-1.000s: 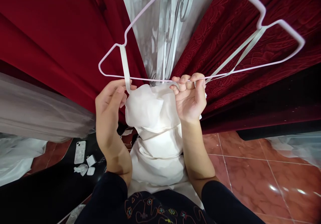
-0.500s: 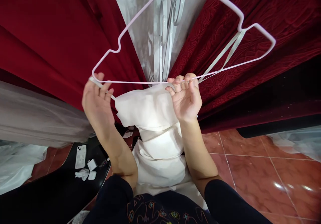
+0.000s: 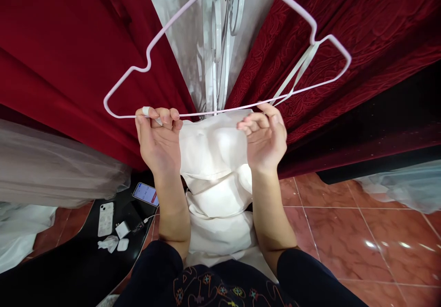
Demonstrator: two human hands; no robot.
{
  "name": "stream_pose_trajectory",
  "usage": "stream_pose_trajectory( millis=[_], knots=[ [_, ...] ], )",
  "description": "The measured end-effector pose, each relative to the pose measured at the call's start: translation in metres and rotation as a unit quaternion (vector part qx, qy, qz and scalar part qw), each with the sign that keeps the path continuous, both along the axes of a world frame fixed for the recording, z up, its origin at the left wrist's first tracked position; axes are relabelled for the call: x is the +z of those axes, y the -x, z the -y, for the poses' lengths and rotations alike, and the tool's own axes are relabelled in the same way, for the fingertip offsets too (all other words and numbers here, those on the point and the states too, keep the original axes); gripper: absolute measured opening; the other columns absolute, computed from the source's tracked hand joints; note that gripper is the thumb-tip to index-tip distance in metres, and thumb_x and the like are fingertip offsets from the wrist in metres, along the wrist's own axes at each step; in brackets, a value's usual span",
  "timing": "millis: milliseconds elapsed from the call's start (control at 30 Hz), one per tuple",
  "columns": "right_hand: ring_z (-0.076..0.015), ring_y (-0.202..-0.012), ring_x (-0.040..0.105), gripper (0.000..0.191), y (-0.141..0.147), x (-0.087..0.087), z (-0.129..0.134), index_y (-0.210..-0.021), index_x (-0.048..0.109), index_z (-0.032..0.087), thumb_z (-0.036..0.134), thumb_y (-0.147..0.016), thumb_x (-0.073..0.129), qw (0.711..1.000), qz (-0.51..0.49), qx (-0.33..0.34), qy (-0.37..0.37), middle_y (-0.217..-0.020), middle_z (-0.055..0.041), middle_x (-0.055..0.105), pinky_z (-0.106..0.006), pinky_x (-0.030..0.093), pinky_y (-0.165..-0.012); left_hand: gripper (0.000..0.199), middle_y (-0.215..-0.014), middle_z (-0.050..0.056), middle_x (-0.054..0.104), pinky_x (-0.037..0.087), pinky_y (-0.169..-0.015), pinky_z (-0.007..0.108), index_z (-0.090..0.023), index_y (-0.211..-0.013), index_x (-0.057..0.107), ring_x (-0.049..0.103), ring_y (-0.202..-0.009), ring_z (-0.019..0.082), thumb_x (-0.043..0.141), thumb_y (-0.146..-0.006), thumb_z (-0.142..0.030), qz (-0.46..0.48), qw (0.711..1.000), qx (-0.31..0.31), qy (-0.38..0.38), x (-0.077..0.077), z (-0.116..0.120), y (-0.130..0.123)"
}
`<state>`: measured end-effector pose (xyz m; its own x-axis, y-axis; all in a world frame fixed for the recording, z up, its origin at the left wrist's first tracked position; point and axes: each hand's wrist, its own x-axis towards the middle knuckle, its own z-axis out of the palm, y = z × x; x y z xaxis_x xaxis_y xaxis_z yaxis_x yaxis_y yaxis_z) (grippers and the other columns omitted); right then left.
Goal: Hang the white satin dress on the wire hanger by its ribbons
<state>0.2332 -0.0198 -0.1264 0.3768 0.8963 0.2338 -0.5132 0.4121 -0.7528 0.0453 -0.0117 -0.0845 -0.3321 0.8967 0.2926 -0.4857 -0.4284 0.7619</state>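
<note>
A pale pink hanger (image 3: 193, 3) spans the upper middle, its thin bottom bar running past both hands. My left hand (image 3: 159, 137) has its fingers curled round a white strap (image 3: 146, 111) at the bar's left part. Palm up, my right hand (image 3: 265, 137) is beside the bar with bent fingers; the index fingertip is near it and whether it holds anything is unclear. Another white strap (image 3: 299, 70) loops over the hanger's right notch and runs down behind my right hand. White fabric (image 3: 213, 146) hangs below the bar and lies down over my lap.
Dark red curtains (image 3: 69, 45) flank a grey wall with white metalwork (image 3: 216, 27). On a black surface (image 3: 69, 261) at lower left lie two phones (image 3: 105, 220), a white charger (image 3: 122, 230) and small white items. Red floor tiles (image 3: 330, 233) show at lower right.
My left hand has moved right and its fingers have curled at the bar. The hanger has shifted left in view. My right hand has moved slightly right, and a lit phone now shows at lower left.
</note>
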Motion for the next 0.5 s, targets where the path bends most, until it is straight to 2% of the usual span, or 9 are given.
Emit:
stream_pose_trajectory(
  millis=[67, 133, 167, 233, 300, 400, 500],
  knots=[
    [-0.0061, -0.064, 0.061, 0.023, -0.009, -0.005, -0.002, -0.098, 0.062, 0.021, 0.043, -0.09, 0.061, 0.993, -0.001, -0.121, 0.003, -0.074, 0.0037, 0.061, -0.022, 0.053, -0.062, 0.032, -0.075, 0.0, 0.048, 0.048, -0.069, 0.025, -0.026, -0.085, 0.054, 0.059, -0.08, 0.018, 0.063, -0.099, -0.053, 0.004, 1.0, 0.002, -0.025, 0.001, -0.001, 0.001],
    [-0.0038, -0.065, 0.058, 0.021, -0.016, -0.01, -0.007, -0.098, 0.061, 0.02, 0.039, -0.088, 0.066, 0.978, 0.026, -0.208, 0.004, -0.077, 0.0049, 0.059, -0.021, 0.051, -0.064, 0.036, -0.074, 0.0, 0.046, 0.047, -0.067, 0.026, -0.025, -0.084, 0.053, 0.059, -0.079, 0.018, 0.065, -0.097, -0.056, 0.007, 0.999, -0.002, -0.036, 0.001, -0.001, 0.0],
    [-0.0035, -0.069, 0.059, 0.022, -0.019, -0.011, -0.01, -0.099, 0.062, 0.02, 0.037, -0.087, 0.069, 0.972, 0.049, -0.229, 0.005, -0.082, 0.0043, 0.061, -0.021, 0.052, -0.067, 0.037, -0.075, 0.0, 0.046, 0.048, -0.068, 0.026, -0.025, -0.084, 0.053, 0.059, -0.08, 0.018, 0.066, -0.096, -0.057, 0.009, 0.999, -0.006, -0.036, 0.0, -0.001, -0.001],
    [-0.0045, -0.078, 0.062, 0.026, -0.022, -0.01, -0.016, -0.102, 0.065, 0.018, 0.036, -0.084, 0.073, 0.965, 0.1, -0.242, 0.005, -0.091, 0.0023, 0.064, -0.023, 0.054, -0.076, 0.037, -0.076, 0.0, 0.048, 0.049, -0.069, 0.026, -0.024, -0.084, 0.053, 0.06, -0.082, 0.018, 0.066, -0.097, -0.056, 0.014, 0.999, -0.013, -0.036, 0.0, 0.0, -0.003],
    [-0.0059, -0.081, 0.062, 0.025, -0.021, -0.006, -0.021, -0.097, 0.067, 0.017, 0.037, -0.084, 0.075, 0.96, 0.132, -0.246, -0.007, -0.089, 0.0017, 0.065, -0.026, 0.055, -0.08, 0.036, -0.077, 0.0, 0.049, 0.05, -0.07, 0.026, -0.024, -0.085, 0.054, 0.061, -0.083, 0.018, 0.066, -0.097, -0.056, 0.017, 0.999, -0.017, -0.039, -0.001, 0.001, -0.004],
    [-0.0059, -0.078, 0.06, 0.024, -0.016, 0.004, -0.024, -0.089, 0.062, 0.018, 0.036, -0.084, 0.076, 0.952, 0.153, -0.264, -0.031, -0.082, 0.0035, 0.06, -0.026, 0.054, -0.079, 0.036, -0.076, 0.0, 0.05, 0.05, -0.07, 0.027, -0.023, -0.084, 0.055, 0.061, -0.082, 0.017, 0.065, -0.098, -0.054, 0.018, 0.998, -0.024, -0.051, -0.001, 0.002, -0.004],
    [-0.0045, -0.077, 0.057, 0.03, -0.013, 0.009, -0.029, -0.089, 0.055, 0.02, 0.032, -0.08, 0.081, 0.945, 0.147, -0.287, -0.049, -0.083, 0.0052, 0.055, -0.023, 0.052, -0.076, 0.034, -0.076, 0.0, 0.051, 0.05, -0.07, 0.027, -0.023, -0.084, 0.057, 0.062, -0.08, 0.017, 0.064, -0.1, -0.052, 0.02, 0.997, -0.026, -0.064, -0.001, 0.002, -0.002]
  ],
)
